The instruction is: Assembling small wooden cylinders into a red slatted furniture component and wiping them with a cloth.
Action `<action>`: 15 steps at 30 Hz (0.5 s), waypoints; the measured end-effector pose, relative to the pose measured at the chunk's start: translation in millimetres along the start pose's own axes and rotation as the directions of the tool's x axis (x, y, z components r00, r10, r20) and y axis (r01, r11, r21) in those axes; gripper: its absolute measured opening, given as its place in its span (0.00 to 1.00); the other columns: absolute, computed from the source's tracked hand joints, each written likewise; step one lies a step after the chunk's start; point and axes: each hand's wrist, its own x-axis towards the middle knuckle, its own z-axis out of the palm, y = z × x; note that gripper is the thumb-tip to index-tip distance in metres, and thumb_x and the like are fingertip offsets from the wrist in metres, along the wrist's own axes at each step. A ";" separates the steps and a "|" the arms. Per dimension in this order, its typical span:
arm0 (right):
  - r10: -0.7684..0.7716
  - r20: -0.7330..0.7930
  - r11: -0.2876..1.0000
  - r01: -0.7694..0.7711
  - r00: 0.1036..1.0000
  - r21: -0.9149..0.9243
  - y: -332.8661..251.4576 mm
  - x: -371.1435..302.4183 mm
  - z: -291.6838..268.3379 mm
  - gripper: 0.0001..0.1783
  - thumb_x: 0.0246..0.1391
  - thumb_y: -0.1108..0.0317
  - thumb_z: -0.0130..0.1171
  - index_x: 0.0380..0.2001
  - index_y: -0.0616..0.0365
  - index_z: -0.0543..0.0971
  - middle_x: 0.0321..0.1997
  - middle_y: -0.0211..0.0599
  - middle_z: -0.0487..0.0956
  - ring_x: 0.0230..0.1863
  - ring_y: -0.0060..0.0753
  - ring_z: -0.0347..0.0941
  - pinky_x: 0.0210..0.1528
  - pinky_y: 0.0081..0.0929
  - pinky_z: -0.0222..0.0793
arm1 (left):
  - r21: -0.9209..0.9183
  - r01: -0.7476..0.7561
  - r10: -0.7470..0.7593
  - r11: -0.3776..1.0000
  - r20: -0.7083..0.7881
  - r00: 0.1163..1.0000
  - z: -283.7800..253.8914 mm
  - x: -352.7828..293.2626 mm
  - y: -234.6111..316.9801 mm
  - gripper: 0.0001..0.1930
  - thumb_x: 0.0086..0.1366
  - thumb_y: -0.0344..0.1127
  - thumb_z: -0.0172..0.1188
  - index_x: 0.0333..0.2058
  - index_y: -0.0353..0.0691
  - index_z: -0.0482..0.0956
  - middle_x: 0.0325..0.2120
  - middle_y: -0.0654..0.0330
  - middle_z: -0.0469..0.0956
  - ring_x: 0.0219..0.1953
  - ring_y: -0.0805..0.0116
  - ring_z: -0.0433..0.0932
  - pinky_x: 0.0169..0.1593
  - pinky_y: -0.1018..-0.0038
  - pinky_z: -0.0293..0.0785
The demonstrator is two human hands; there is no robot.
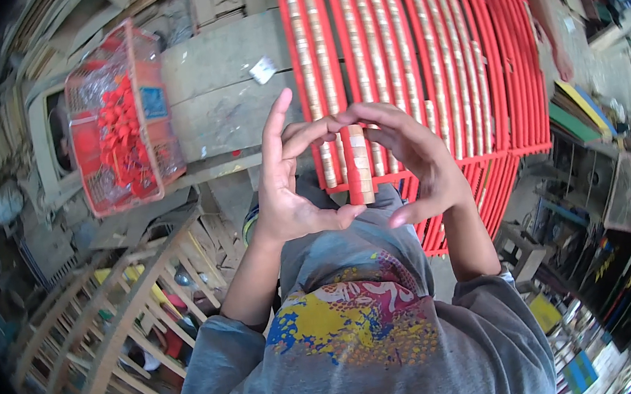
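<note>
In front of my chest is a short row of small wooden pieces [359,165], pale with red along the left side, lined up end to end. My left hand [288,192] grips it, the thumb at its near end and curled fingers by its far end. My right hand [428,161] curves round the other side. Its fingertips meet the left fingers at the far end, while its thumb stays apart from the near end. Beyond my hands, a red slatted rack [340,70] carries long rows of similar pale pieces in its channels.
A red plastic basket [143,131] with small red parts and clear plastic stands on the wooden bench [210,61] at the left. A small white piece [263,70] lies there. Wooden railings [135,319] stand near left. At the far right is another person's arm [541,12].
</note>
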 end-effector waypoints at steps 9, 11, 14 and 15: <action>-0.040 -0.356 0.916 -0.108 0.934 -0.386 -36.7 -118.4 -90.5 0.54 0.28 0.63 0.79 0.64 0.62 0.68 0.60 0.47 0.73 0.62 0.43 0.71 0.61 0.40 0.69 | -0.063 0.063 -0.038 0.996 0.331 0.943 127.6 45.9 -33.0 0.70 0.36 0.43 0.84 0.70 0.32 0.41 0.50 0.50 0.78 0.55 0.64 0.74 0.63 0.63 0.66; -0.071 -0.394 0.891 -0.120 0.916 -0.439 -42.2 -134.3 -111.8 0.53 0.27 0.65 0.75 0.64 0.63 0.68 0.58 0.46 0.75 0.59 0.41 0.73 0.59 0.39 0.70 | -0.016 0.083 -0.071 0.996 0.375 0.924 155.5 52.2 -40.7 0.72 0.35 0.46 0.85 0.70 0.33 0.41 0.52 0.49 0.78 0.56 0.63 0.73 0.64 0.63 0.64; -0.082 -0.426 0.886 -0.130 0.901 -0.446 -36.4 -149.3 -155.4 0.53 0.28 0.67 0.73 0.64 0.63 0.66 0.55 0.44 0.76 0.56 0.38 0.74 0.59 0.38 0.70 | 0.043 0.101 -0.110 0.994 0.370 0.922 197.1 60.0 -60.4 0.71 0.38 0.48 0.83 0.71 0.36 0.38 0.56 0.48 0.74 0.61 0.58 0.71 0.65 0.61 0.63; -0.117 -0.411 0.867 -0.109 0.904 -0.487 -29.8 -153.2 -174.5 0.53 0.28 0.68 0.73 0.65 0.63 0.65 0.53 0.43 0.77 0.55 0.37 0.75 0.59 0.37 0.71 | 0.082 0.129 -0.150 0.988 0.348 0.925 209.4 61.5 -67.4 0.71 0.39 0.48 0.83 0.71 0.37 0.37 0.58 0.47 0.72 0.62 0.57 0.70 0.66 0.60 0.62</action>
